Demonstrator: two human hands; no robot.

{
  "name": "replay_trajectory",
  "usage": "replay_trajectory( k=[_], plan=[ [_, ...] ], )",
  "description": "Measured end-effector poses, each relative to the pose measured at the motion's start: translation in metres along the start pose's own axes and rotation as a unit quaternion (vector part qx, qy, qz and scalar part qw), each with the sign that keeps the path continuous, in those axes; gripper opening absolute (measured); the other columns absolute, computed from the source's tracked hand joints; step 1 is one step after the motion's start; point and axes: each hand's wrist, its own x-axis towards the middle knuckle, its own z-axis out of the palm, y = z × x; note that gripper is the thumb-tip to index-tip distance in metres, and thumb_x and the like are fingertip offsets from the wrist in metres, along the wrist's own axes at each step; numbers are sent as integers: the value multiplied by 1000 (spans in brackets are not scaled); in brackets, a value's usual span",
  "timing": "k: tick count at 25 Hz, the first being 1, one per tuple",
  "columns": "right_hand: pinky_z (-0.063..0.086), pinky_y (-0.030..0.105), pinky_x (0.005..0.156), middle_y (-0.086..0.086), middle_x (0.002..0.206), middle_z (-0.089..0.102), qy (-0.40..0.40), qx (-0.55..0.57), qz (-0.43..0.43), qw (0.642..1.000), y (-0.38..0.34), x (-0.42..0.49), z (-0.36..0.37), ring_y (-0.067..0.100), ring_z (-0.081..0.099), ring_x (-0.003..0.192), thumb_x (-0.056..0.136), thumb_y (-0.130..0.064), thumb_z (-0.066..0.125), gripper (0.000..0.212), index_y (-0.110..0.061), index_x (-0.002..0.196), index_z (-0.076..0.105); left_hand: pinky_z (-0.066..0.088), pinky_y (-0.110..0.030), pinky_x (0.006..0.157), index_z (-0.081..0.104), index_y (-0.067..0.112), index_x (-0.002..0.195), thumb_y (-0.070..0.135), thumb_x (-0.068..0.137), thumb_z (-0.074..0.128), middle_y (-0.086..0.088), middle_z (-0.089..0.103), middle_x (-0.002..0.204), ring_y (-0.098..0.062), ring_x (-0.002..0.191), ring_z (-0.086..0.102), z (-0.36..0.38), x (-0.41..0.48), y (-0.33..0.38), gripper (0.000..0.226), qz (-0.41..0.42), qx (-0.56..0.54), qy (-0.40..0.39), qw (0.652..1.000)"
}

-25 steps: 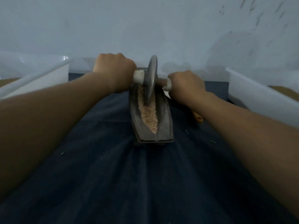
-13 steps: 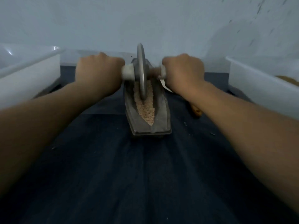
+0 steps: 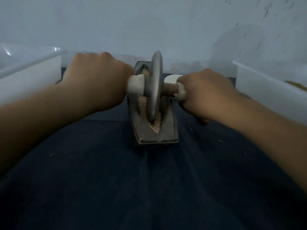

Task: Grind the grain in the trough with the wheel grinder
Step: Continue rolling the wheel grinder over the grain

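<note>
A dark metal boat-shaped trough [image 3: 167, 130] lies lengthwise on the dark cloth, holding pale crushed grain [image 3: 155, 127]. The metal grinding wheel [image 3: 155, 87] stands upright in the trough, its rim down in the grain near the trough's near tip. My left hand [image 3: 96, 82] grips the axle's left handle, whose pale end [image 3: 135, 86] shows beside the wheel. My right hand [image 3: 206, 93] grips the right handle [image 3: 181, 93]. A little grain shows behind the wheel at the far end.
A white plastic bin [image 3: 29, 75] stands at the left and another white bin [image 3: 265, 93] at the right, with brown material at its edge. A small white object [image 3: 171, 78] lies behind the right handle. The dark cloth [image 3: 149, 188] covers the table up to a pale wall.
The wheel has rolled toward me along the trough, from the far end to the near tip, with both hands still gripping the handles.
</note>
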Motion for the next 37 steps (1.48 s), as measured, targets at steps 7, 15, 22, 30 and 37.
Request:
replay_trajectory(
  k=[7,15,22,30,37],
  plan=[
    [36,31,59,7,93,61,-76,61,75,992,-3,63,36,31,59,85,94,-26,59,7,-22,90,55,39,-38,69,66,21,111,20,88,58,-12,63,104,-37,95,64,8,69,14,24,-54,-15,-100,993],
    [15,10,48,-17,48,23,86,-22,-44,995,-1,-24,-14,-1,15,42,57,-25,73,45,-35,59,30,17,-19,49,49,33,74,31,68,66,8,19,56,-19,43,24,-14,-21,-10,18,9,-30,57,998],
    [35,32,60,-1,77,46,-41,3,61,997,-11,69,19,26,53,78,86,-16,61,18,-27,76,51,38,-37,64,66,25,104,31,88,61,-11,59,91,-36,83,60,23,45,6,17,-91,-65,-78,991],
    [7,9,47,-18,45,17,75,-27,-65,995,3,-20,-25,-6,10,43,50,-28,66,63,-72,75,27,17,-18,49,43,35,69,33,69,64,9,19,55,-17,43,21,-19,-30,-14,21,-9,-53,33,998],
    [38,35,65,5,91,53,-71,18,91,993,-12,80,14,27,51,80,93,-28,63,9,-24,100,68,40,-37,66,67,24,106,19,88,58,-11,61,96,-35,88,63,28,58,0,21,-120,-75,-112,984]
  ],
)
